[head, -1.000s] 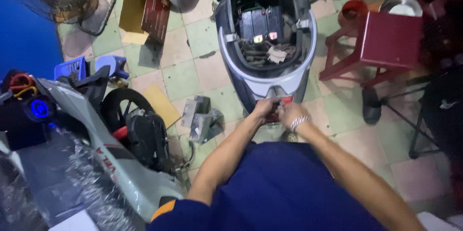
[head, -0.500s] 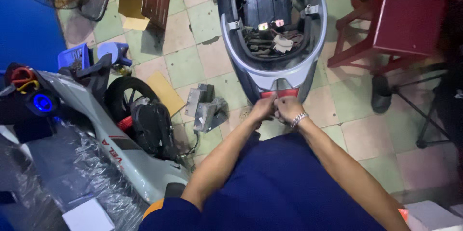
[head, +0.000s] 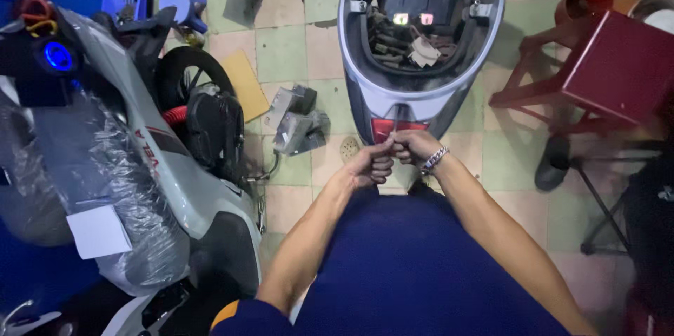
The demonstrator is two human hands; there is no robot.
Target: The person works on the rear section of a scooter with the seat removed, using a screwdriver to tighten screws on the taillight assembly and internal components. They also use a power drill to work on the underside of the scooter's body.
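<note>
While both forearms reach out over a dark blue lap, the left hand (head: 368, 166) and the right hand (head: 413, 146) meet, knuckles touching, and close together on one thin metal tool (head: 395, 124) whose shaft rises from between them. What kind of tool it is cannot be told. The right wrist carries one silver bracelet (head: 434, 159). The tool's tip stands against the red tail light (head: 397, 127) of a scooter shell (head: 421, 48), just ahead of the hands. That shell lies open: one black battery box (head: 413, 0) sits at its far end, with loose wires and a pale rag (head: 424, 51) below it. Just left of the hands, one round floor drain (head: 349, 148) shows in the tiles, and beyond it lie two grey metal brackets (head: 295, 120), touching each other. Farther left stands a second scooter (head: 133, 167), grey-white, partly wrapped in clear plastic, its black wheel (head: 189, 80) turned toward the brackets. Well to the right of the hands is one dark red stool (head: 607, 73), with one black shoe (head: 553, 162) on the floor beside its legs. Far ahead on the left sit two small blue stools (head: 151, 6).
</note>
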